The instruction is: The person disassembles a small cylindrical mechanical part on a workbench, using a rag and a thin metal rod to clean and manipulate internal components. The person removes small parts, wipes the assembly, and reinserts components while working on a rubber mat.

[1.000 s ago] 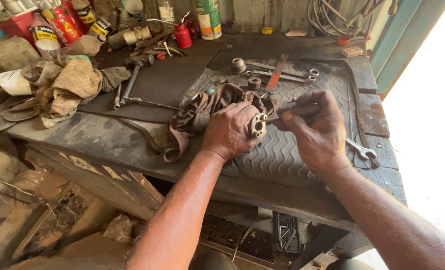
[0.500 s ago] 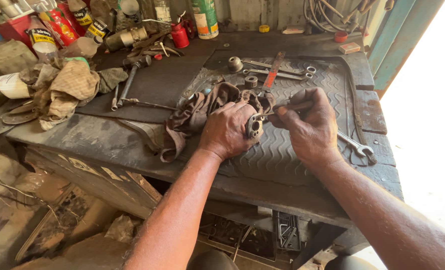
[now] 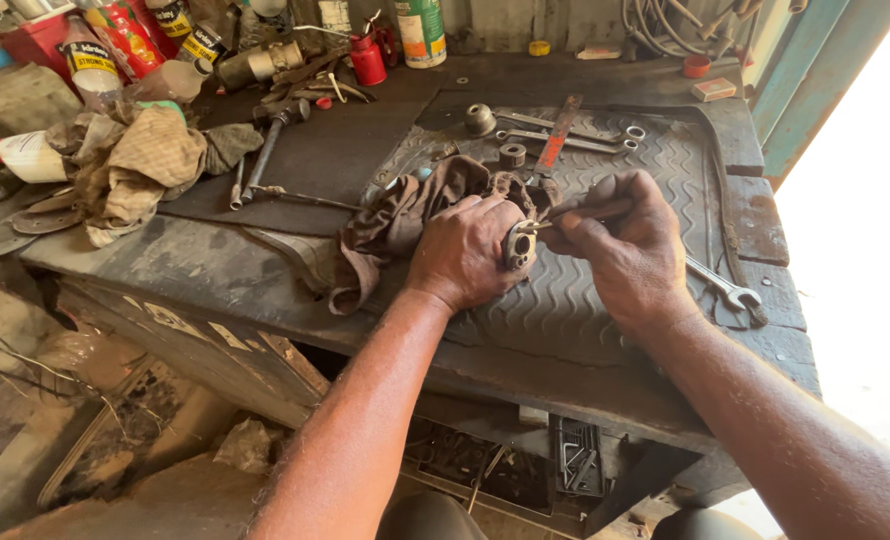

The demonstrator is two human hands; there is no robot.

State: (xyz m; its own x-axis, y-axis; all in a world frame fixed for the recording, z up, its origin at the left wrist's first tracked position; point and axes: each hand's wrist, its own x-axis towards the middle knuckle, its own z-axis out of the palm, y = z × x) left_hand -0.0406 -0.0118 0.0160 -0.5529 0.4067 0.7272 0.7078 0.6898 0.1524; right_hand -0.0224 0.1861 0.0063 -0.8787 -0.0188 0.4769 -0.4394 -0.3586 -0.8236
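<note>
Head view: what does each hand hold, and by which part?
Left hand clasps a small rusty metal part around its body. Right hand pinches a thin metal tool near its rear end.

Most of the small metal part (image 3: 518,244) lies hidden under the fingers (image 3: 485,225) of the left hand (image 3: 465,252); only its end face with round holes shows. The thin tool (image 3: 555,213) disappears into the closed fingers (image 3: 605,200) of the right hand (image 3: 620,245), so its handle cannot be made out. The brown rag (image 3: 390,225) runs beneath the left fingers, its far end covered. Far behind the fingers, the cans and bottles (image 3: 135,35) are cut off by the top edge. The spanner (image 3: 727,290) is partly covered by the right wrist.
</note>
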